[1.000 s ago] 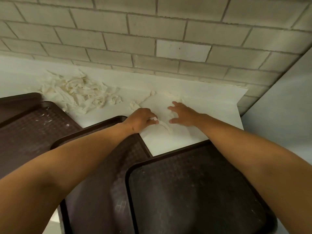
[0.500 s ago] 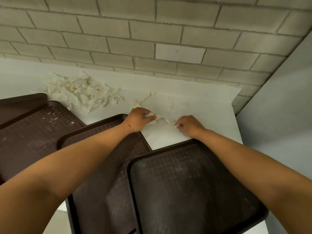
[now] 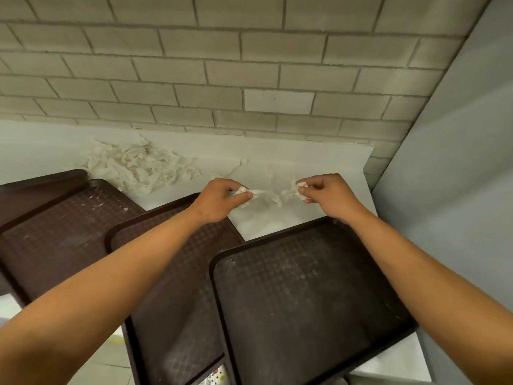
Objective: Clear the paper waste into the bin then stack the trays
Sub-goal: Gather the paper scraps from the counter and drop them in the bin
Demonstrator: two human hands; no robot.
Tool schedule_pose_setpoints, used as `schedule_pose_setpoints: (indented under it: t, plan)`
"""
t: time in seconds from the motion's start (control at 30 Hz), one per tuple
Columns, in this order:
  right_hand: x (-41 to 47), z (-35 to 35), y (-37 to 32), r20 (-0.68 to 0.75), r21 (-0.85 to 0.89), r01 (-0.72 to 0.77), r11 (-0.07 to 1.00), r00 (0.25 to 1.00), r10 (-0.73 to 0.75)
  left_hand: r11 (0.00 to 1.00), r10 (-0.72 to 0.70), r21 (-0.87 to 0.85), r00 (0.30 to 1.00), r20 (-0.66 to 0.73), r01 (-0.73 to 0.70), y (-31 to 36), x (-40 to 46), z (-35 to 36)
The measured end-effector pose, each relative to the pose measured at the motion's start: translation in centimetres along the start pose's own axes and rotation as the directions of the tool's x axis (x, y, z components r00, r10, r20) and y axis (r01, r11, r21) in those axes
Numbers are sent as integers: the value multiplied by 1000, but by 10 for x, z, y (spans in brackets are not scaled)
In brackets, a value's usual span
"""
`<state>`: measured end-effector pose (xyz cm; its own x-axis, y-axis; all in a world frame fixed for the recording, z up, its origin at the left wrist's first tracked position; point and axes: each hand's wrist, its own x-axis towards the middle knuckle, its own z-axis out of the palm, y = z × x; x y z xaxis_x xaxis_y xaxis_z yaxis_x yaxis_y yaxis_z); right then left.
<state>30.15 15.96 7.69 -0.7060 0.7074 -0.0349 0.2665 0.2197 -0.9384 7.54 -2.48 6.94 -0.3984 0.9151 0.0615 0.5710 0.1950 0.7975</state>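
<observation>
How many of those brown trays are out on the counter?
4 show. One tray lies nearest, under the right arm; a second is beneath it to the left; a third is further left; a fourth's corner peeks out behind. More may be hidden.

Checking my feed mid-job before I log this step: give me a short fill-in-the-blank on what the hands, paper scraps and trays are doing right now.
1. Each hand, left hand and right hand, pinches a scrap of torn ____.
2. The big pile of paper shreds lies on the white counter against the ____ wall.
3. The brown trays number ____: the right tray, the middle tray, the left tray and a far-left tray.
4. The right tray lies partly ____ the middle tray.

Missing words: paper; brick; four; over
</observation>
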Motion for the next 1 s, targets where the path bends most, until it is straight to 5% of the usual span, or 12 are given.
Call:
schedule_pose_setpoints:
  t: [1.0]
  plan:
    - [-294, 54, 3, -156, 273, -20, 962, 986, 65, 984, 77, -161, 996, 38, -70, 62, -248, 50]
